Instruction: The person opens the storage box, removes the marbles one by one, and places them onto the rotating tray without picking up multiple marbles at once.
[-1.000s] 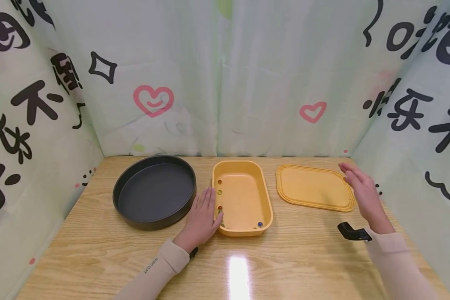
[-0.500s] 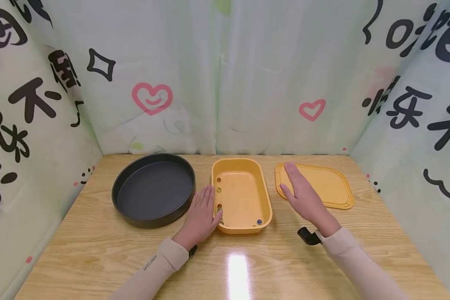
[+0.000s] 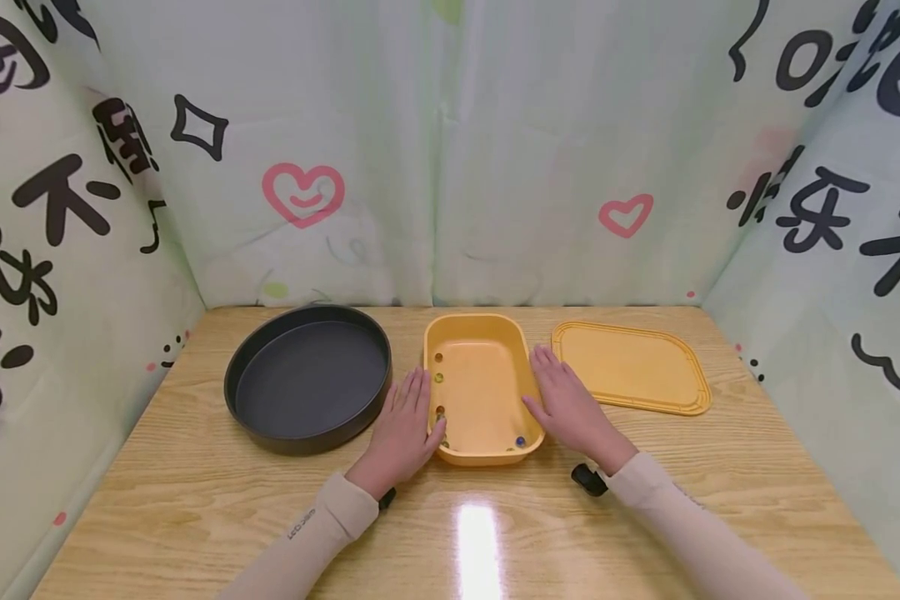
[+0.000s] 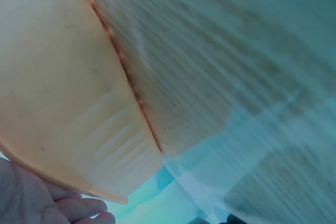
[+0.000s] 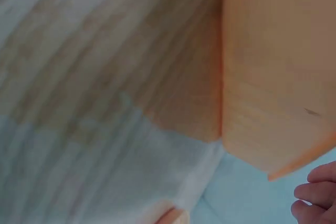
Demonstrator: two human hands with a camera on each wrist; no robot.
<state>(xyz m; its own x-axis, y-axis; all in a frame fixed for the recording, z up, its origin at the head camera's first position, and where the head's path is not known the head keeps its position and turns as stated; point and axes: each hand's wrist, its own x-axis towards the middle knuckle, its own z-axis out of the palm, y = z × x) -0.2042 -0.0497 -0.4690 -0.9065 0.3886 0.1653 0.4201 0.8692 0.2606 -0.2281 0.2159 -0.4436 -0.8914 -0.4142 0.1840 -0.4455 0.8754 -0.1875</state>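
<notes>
A deep yellow-orange plastic box (image 3: 483,375) stands on the table between both hands. Several small glass marbles (image 3: 438,378) lie along its left inner wall, and a blue marble (image 3: 521,442) rests in the near right corner. Against the left rim lies my left hand (image 3: 399,437), its fingers straight and its thumb over the near left edge. My right hand (image 3: 567,406) is at the right rim, fingers extended, thumb reaching over the edge. The left wrist view shows the box's outer wall (image 4: 68,93) with the fingers at its rim; the right wrist view shows fingertips (image 5: 315,192) close by the rim.
To the left stands a round dark grey pan (image 3: 311,387), close to my left hand. A flat yellow-orange lid (image 3: 633,367) lies to the right of the box. Printed curtains (image 3: 435,167) enclose the wooden table (image 3: 270,517) at the back and sides.
My right hand has moved left from beside the lid's right end, across the lid, to the box's right rim. The left hand has stayed at the left rim.
</notes>
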